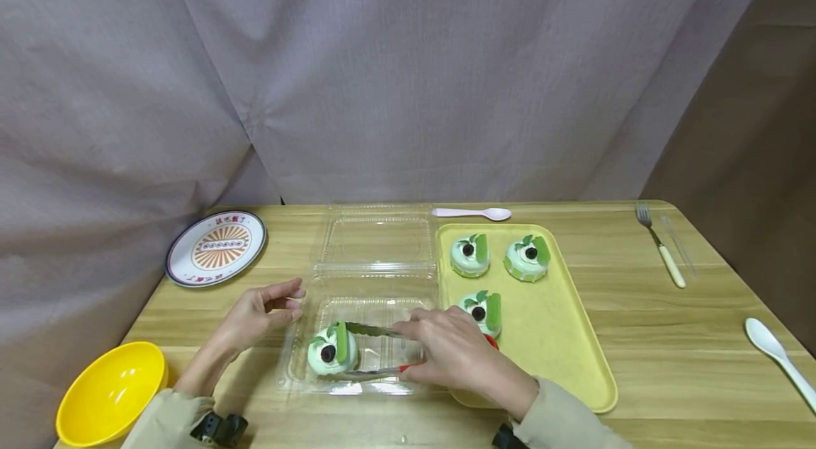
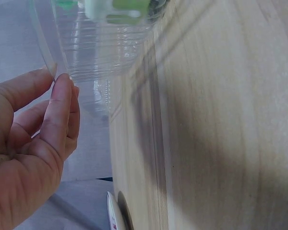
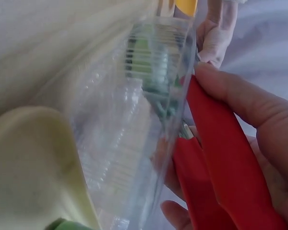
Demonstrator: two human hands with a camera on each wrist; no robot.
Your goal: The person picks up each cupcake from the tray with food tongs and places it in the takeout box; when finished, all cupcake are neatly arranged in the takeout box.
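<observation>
My left hand (image 1: 258, 318) pinches the left rim of a clear plastic clamshell box (image 1: 376, 231) between thumb and fingers, as the left wrist view shows. My right hand (image 1: 449, 350) grips tongs by their red handles (image 3: 225, 153). The tongs' metal arms (image 1: 370, 330) reach left into the box, one on each side of a pale green cake (image 1: 324, 367) with a dark round topping and a green slice. This cake is in the left part of the box's base; whether the tongs press on it I cannot tell. The box's lid lies folded back behind.
A yellow tray (image 1: 554, 357) right of the box bears three similar cakes (image 1: 526, 270). Around are a patterned plate (image 1: 185, 254), a yellow bowl (image 1: 111, 392), a pink spoon (image 1: 468, 212), a fork (image 1: 666, 254) and a white spoon (image 1: 768, 339). A curtain (image 1: 433, 81) hangs behind the table.
</observation>
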